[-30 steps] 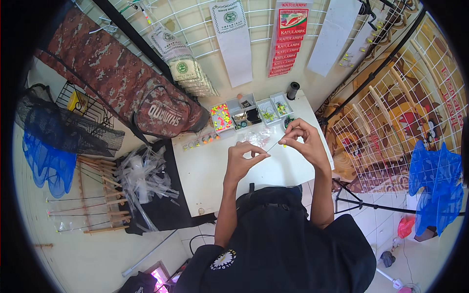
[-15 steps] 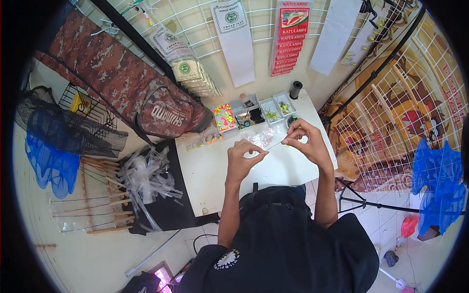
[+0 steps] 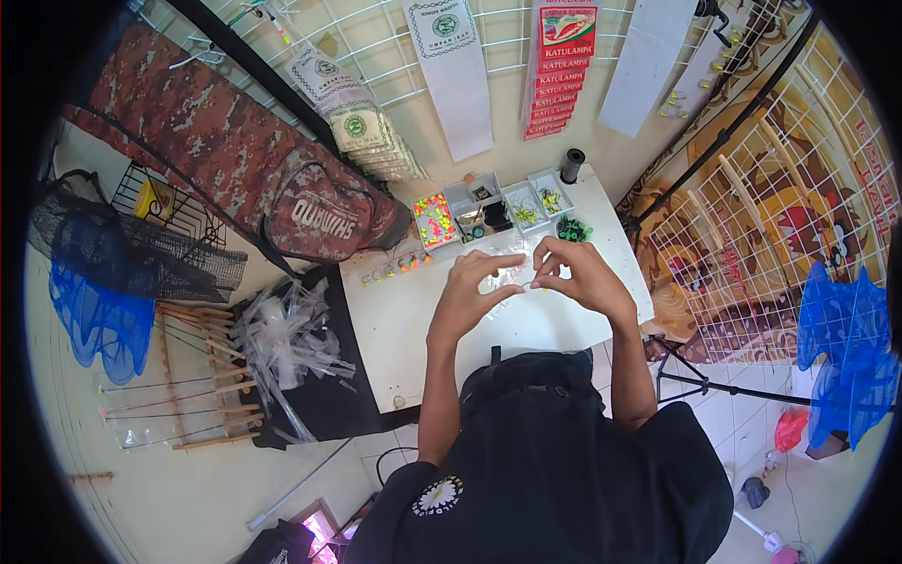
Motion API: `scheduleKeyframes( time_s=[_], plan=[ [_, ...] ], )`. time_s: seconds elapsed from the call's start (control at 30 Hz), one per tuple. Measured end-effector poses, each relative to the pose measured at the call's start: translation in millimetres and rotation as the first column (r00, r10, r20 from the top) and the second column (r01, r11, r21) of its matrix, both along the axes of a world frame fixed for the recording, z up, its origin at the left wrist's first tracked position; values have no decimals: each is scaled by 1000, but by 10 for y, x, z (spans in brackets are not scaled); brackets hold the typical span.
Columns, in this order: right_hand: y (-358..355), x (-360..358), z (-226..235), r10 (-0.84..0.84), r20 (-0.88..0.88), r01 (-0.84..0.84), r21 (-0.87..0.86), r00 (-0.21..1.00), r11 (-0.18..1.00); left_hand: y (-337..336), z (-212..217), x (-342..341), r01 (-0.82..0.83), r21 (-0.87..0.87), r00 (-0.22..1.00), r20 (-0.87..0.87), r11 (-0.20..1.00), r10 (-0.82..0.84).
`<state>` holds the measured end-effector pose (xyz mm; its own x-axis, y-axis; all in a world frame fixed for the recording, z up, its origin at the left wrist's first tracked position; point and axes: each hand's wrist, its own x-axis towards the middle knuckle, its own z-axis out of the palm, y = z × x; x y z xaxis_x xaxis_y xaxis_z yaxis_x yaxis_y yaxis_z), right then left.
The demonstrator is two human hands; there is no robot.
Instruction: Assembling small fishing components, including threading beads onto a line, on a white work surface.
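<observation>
Over the white table (image 3: 395, 324) my two hands are close together, fingertips almost meeting. My left hand (image 3: 468, 289) has its thumb and forefinger apart, with a gap between the tips. My right hand (image 3: 584, 279) pinches a fine thin line (image 3: 531, 286) between thumb and forefinger; its pale end shows at the left thumb tip. Clear plastic packets (image 3: 507, 271) lie on the table behind my fingers. Beyond my right hand is a clump of small dark green pieces (image 3: 574, 230). What the left hand's lower fingers do is hidden.
Along the wall side stand a tray of bright orange and yellow beads (image 3: 434, 235), a grey compartment box (image 3: 460, 197) and white trays (image 3: 547, 195). A black cylinder (image 3: 571, 166) stands behind. A camouflage rod bag (image 3: 319, 211) leans left; small orange-tipped pieces (image 3: 407, 264) lie in a row.
My hands have drawn closer together, the right moving left. The left thumb and forefinger have parted from their pinch. The dark strand stretched between the hands has shortened from view.
</observation>
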<state>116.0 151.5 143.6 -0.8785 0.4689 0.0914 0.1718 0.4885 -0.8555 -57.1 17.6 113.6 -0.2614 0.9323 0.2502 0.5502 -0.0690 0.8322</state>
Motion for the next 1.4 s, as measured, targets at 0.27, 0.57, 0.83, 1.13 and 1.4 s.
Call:
scheduleKeyframes(
  time_s=[0.27, 0.57, 0.83, 1.13, 1.4],
  plan=[
    [-22, 12, 39, -40, -85, 30, -113, 996, 993, 63, -94, 42, 4, 50, 987, 162, 999, -12],
    [-37, 0, -150, -155, -82, 132, -229, 985, 964, 92, -196, 141, -108, -5, 763, 640, 994, 86],
    [-21, 21, -257, -149, -112, 81, -467, 982, 881, 45, -293, 112, -93, -90, 733, 668, 992, 130],
    [-29, 27, -297, -152, -99, 83, -501, 983, 862, 75, -268, 189, -151, -20, 671, 732, 988, 117],
    [-20, 48, -206, -174, -102, 103, -488, 980, 866, 74, -284, 158, -102, -15, 728, 680, 995, 85]
  ],
)
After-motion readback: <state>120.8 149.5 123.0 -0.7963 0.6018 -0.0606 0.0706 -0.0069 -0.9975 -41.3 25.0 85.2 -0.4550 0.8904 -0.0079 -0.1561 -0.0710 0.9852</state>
